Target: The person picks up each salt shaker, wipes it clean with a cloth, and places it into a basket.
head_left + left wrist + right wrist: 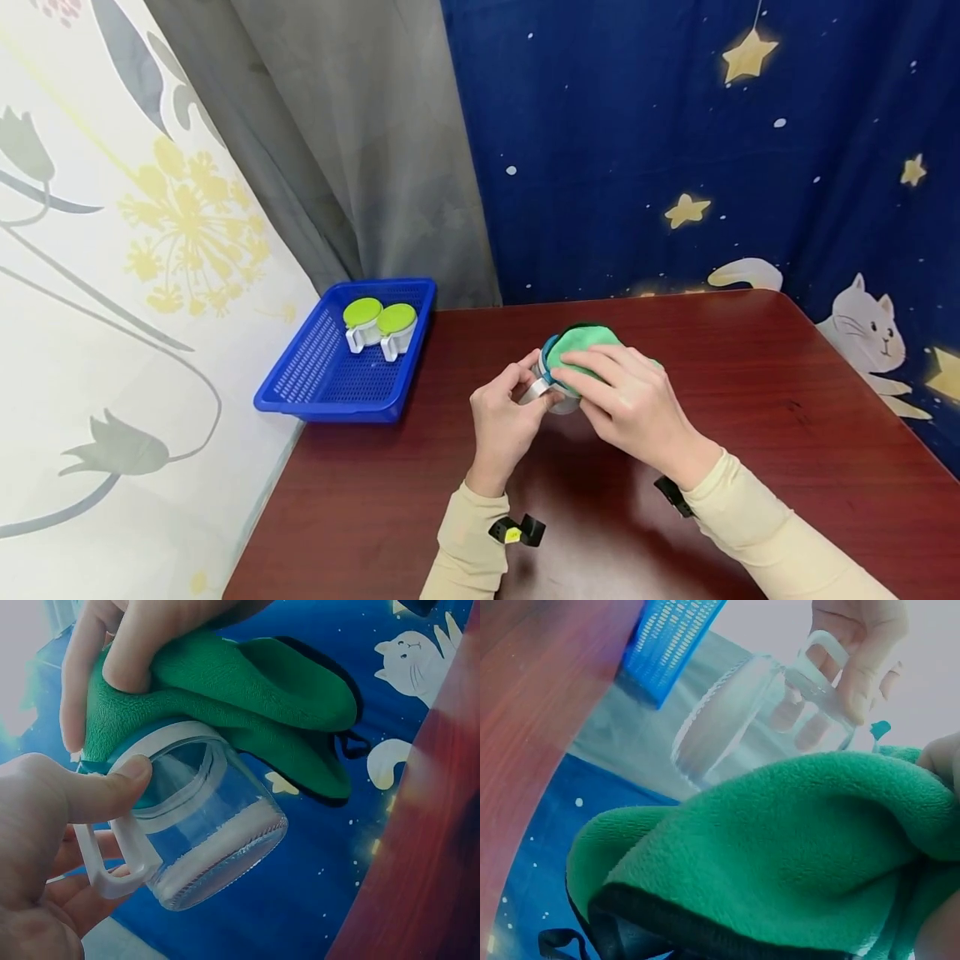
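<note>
My left hand (504,417) holds a small glass jar (217,832) by its white handle (124,859), thumb at the collar. The jar is tilted above the table, with whitish contents near its base. A blue-green lid (550,346) is on top, mostly covered by a green cloth (780,840) with dark edging. My right hand (637,400) grips this cloth, its fingers bent over the lid end. Loose folds of the cloth hang out past the jar in both wrist views.
A blue plastic basket (330,408) stands at the table's back left. Inside are two white-handled jars with lime-green lids, one lid (363,312) beside the other (397,318). Curtains hang behind the reddish-brown table (750,400), and a patterned wall (112,333) rises at left.
</note>
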`<state>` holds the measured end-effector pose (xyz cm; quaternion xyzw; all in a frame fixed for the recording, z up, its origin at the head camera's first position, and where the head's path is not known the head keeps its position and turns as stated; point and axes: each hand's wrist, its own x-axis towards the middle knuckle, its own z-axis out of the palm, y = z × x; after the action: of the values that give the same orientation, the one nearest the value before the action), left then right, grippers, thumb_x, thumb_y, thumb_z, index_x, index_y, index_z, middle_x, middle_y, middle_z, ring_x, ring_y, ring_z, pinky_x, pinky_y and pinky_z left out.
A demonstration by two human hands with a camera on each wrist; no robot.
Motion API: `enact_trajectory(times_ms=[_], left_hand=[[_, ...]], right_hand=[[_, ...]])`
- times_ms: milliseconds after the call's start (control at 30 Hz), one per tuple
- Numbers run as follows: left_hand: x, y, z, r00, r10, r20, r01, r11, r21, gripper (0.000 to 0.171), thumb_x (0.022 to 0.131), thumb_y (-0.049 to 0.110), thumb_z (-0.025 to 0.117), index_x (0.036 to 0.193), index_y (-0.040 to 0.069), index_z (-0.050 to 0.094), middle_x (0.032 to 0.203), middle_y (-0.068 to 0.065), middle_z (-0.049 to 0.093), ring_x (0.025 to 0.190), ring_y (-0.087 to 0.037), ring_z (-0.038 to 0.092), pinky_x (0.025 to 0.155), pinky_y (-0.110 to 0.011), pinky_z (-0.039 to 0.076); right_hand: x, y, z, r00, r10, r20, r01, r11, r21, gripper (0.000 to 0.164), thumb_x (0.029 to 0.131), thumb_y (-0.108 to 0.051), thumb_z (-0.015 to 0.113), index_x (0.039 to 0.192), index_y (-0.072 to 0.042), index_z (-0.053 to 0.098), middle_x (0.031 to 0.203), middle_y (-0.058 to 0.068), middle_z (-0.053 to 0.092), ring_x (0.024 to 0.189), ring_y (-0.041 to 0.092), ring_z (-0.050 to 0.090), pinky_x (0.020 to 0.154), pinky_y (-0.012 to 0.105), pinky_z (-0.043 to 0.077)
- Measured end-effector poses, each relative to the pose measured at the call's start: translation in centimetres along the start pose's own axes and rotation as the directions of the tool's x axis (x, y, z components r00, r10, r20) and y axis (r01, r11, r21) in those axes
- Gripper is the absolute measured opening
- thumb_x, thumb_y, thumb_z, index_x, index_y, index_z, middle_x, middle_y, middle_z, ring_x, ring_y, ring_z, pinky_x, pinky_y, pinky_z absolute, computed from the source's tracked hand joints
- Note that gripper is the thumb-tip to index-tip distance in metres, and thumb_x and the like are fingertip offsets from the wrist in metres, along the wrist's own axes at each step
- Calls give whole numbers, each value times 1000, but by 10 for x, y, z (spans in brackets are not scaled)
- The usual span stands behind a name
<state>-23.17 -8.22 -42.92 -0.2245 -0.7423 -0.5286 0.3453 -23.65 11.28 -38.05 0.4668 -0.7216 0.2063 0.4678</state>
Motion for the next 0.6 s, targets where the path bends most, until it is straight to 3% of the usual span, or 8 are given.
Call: enact_trajectory(times_ms=[67, 133, 300, 467, 600], left_hand=[[0, -1, -2, 1000, 18, 1, -18, 1000, 24, 33, 75, 22, 91, 79, 10, 61, 121, -4, 71, 111, -13, 67, 78, -27, 58], [0, -2, -3, 999, 48, 6, -49, 997, 66, 30, 74, 23, 91, 89, 10, 69, 109, -2, 75, 104, -11, 69, 75, -25, 58], [-1, -1, -8, 995, 102, 18, -104, 983, 154, 58, 72, 24, 93, 123, 8, 71, 76, 4, 65, 71, -7, 64, 64, -21, 55], [-2, 2, -10, 996, 87, 31, -91, 982, 165, 61, 72, 24, 93, 126, 9, 70, 77, 4, 64, 70, -7, 61, 66, -21, 56], [-2, 2, -11, 997, 69, 36, -73, 985, 157, 61, 72, 24, 93, 127, 9, 70, 77, 5, 63, 72, -6, 61, 69, -21, 56]], right_hand=[[0, 0, -1, 1000, 2, 16, -1, 1000, -9, 35, 89, -8, 56, 117, -11, 75, 116, 7, 70, 103, 30, 67, 70, 47, 55], [0, 2, -2, 999, 15, 38, -14, 1000, -16, 34, 89, -9, 57, 119, -11, 74, 117, 7, 70, 104, 29, 66, 71, 46, 55], [-8, 19, -3, 992, 103, 72, -101, 994, -41, 34, 86, -7, 66, 118, -11, 75, 118, 6, 71, 104, 28, 66, 79, 47, 57], [-17, 35, -4, 967, 238, 94, -233, 970, -65, 38, 83, -5, 72, 120, -12, 75, 120, 5, 70, 104, 24, 65, 79, 46, 57], [-21, 36, -3, 961, 255, 110, -249, 966, -64, 39, 83, -5, 71, 122, -13, 74, 122, 6, 69, 105, 25, 64, 78, 46, 58]])
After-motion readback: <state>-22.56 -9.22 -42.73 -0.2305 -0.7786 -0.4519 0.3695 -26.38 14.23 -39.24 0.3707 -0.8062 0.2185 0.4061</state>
